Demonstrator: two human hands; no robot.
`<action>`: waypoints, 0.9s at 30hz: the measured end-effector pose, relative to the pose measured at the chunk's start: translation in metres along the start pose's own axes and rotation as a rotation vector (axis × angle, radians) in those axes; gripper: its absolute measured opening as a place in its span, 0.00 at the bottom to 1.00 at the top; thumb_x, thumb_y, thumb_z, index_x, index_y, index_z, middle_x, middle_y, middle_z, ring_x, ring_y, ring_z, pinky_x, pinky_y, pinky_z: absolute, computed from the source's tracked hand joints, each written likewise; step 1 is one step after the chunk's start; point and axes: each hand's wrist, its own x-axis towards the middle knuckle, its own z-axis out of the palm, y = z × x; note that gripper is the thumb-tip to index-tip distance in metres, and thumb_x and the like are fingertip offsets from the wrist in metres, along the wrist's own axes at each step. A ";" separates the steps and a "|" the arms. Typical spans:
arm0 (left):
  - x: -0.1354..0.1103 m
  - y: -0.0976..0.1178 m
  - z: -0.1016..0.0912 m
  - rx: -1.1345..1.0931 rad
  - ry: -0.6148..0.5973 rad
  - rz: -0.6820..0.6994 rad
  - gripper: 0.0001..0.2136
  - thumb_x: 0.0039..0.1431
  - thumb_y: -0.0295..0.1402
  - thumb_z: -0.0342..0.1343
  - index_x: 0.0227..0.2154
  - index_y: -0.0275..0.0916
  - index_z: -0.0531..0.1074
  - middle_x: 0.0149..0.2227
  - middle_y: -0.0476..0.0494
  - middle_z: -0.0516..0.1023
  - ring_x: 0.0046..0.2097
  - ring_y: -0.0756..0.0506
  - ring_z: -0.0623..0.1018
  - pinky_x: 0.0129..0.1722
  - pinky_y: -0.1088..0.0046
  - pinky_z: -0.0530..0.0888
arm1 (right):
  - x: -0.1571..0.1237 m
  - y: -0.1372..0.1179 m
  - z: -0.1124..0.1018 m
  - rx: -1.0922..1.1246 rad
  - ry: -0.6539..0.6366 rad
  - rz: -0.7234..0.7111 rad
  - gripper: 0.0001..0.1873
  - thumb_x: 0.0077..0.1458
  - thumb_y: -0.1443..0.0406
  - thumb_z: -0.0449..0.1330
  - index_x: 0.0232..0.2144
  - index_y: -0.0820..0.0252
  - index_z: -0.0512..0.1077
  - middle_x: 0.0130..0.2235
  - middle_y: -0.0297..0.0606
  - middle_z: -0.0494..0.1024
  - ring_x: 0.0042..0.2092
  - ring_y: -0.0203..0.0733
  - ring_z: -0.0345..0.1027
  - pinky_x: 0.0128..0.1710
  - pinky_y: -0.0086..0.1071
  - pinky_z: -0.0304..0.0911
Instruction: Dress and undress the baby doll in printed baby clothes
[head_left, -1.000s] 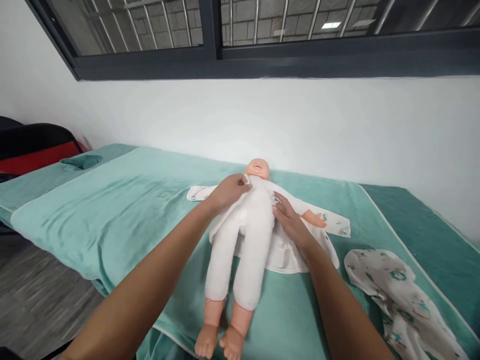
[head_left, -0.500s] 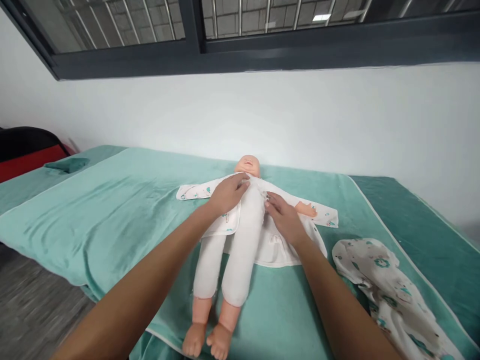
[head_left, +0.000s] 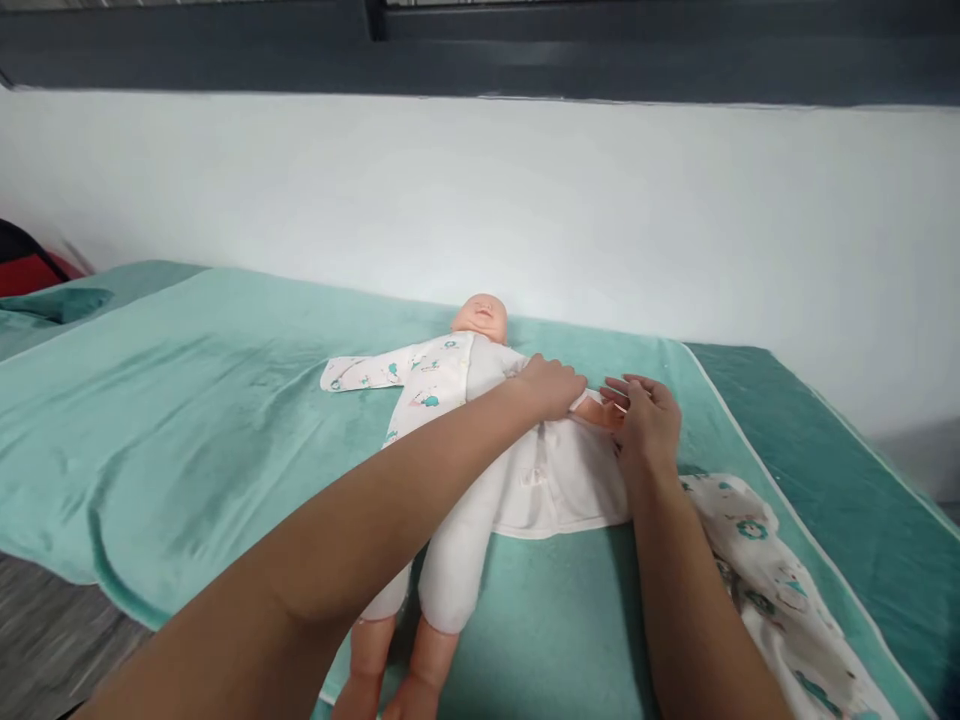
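Observation:
A baby doll (head_left: 480, 318) lies on its back on a teal towel (head_left: 225, 420). A white garment with green prints (head_left: 427, 385) covers the side of its chest to my left, and the garment's white inner flap (head_left: 562, 480) lies spread out on the other side. My left hand (head_left: 551, 385) reaches across the chest, fingers curled over the doll's bare arm (head_left: 600, 412). My right hand (head_left: 649, 420) rests just beyond that arm, fingers stretched out and a little apart. The sleeve on that side is hidden under my hands. The doll's legs (head_left: 450, 580) point toward me.
A second printed cloth (head_left: 757, 570) lies crumpled on the towel at the right, partly under my right forearm. A darker teal mattress (head_left: 825, 430) shows past the towel's right edge. A white wall (head_left: 480, 200) runs behind. A folded teal cloth (head_left: 52, 305) lies far left.
The printed flap now lies closed over the doll's chest on my left. My left hand crossed from that side to the doll's far arm; my right hand slid outward. The view tilted down.

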 end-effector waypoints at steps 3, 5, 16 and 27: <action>-0.007 -0.009 -0.005 0.022 0.081 0.006 0.14 0.61 0.25 0.52 0.50 0.36 0.69 0.49 0.34 0.77 0.51 0.38 0.76 0.48 0.61 0.68 | 0.005 -0.002 -0.010 -0.202 -0.036 -0.029 0.12 0.50 0.62 0.54 0.38 0.57 0.69 0.38 0.41 0.81 0.34 0.42 0.76 0.34 0.36 0.68; -0.013 -0.018 -0.009 0.033 0.134 -0.014 0.16 0.59 0.22 0.53 0.51 0.35 0.68 0.48 0.34 0.77 0.50 0.37 0.76 0.46 0.62 0.68 | 0.005 -0.003 -0.013 -0.489 -0.147 -0.043 0.10 0.49 0.60 0.57 0.32 0.58 0.72 0.32 0.40 0.79 0.33 0.44 0.73 0.35 0.38 0.65; -0.027 -0.033 -0.023 0.034 0.136 -0.164 0.15 0.58 0.21 0.53 0.46 0.39 0.76 0.49 0.35 0.78 0.51 0.38 0.74 0.48 0.60 0.65 | -0.013 -0.029 -0.010 -0.008 -0.198 0.047 0.22 0.48 0.44 0.62 0.24 0.52 0.60 0.20 0.27 0.63 0.22 0.37 0.56 0.23 0.34 0.58; -0.007 -0.007 0.011 0.172 0.187 -0.391 0.19 0.54 0.37 0.64 0.50 0.39 0.77 0.49 0.30 0.77 0.54 0.31 0.69 0.57 0.48 0.59 | -0.071 -0.041 0.014 0.042 -0.372 -0.104 0.25 0.62 0.41 0.46 0.40 0.52 0.69 0.35 0.41 0.79 0.41 0.53 0.75 0.35 0.44 0.69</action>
